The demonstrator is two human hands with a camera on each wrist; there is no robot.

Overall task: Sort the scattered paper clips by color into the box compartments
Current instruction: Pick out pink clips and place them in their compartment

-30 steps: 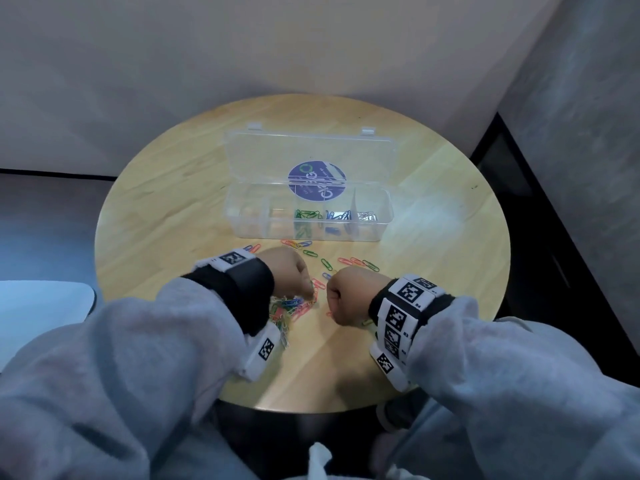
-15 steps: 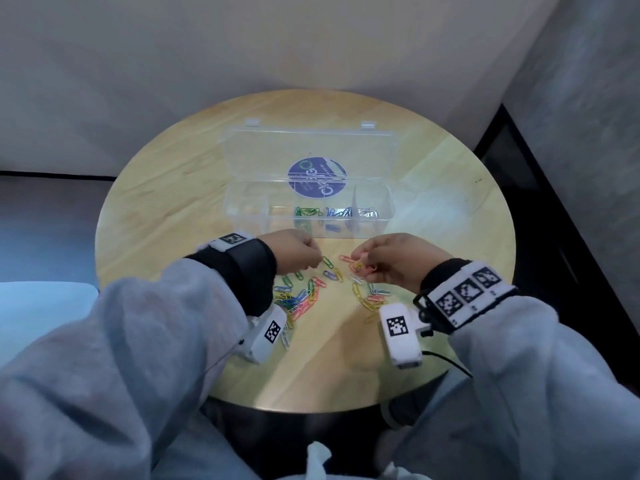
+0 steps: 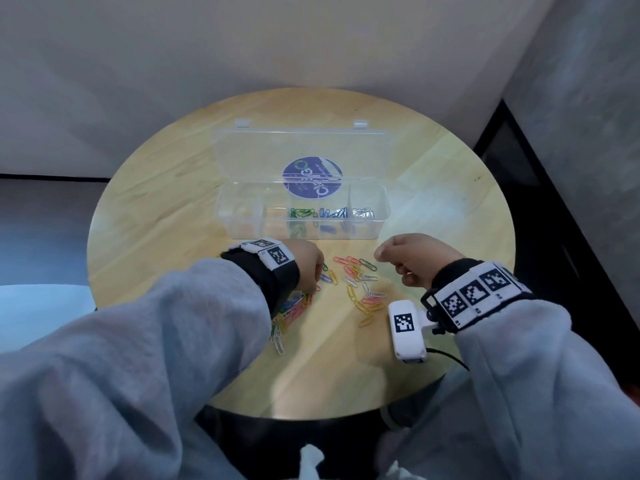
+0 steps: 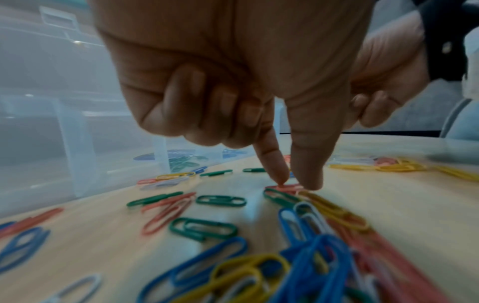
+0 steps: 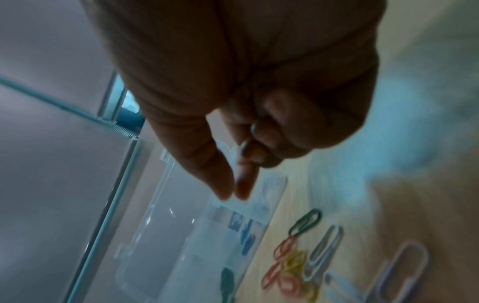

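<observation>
A clear box (image 3: 301, 234) with its lid open stands mid-table. Its compartments hold green clips (image 3: 303, 213), blue clips (image 3: 332, 213) and white clips (image 3: 363, 213); the left ones look empty. Loose coloured clips (image 3: 356, 275) lie in front of it, with a denser pile (image 3: 294, 306) beside my left wrist. My left hand (image 4: 295, 184) pinches a red clip (image 4: 283, 187) flat on the table with thumb and index tip. My right hand (image 3: 381, 252) hovers above the table near the box's right end, fingers curled, thumb and index tips together (image 5: 234, 194). A pale clip (image 5: 243, 147) shows blurred among them.
The round wooden table (image 3: 173, 220) stands against a pale wall, with a dark gap along its right side. The box wall (image 4: 64, 143) is just left of my left hand. Several green, blue, yellow and red clips lie near it. My grey sleeves cover the table's near edge.
My right hand has lifted off the scattered clips and moved right and up, toward the box's right end. My left hand has shifted slightly down onto a red clip.
</observation>
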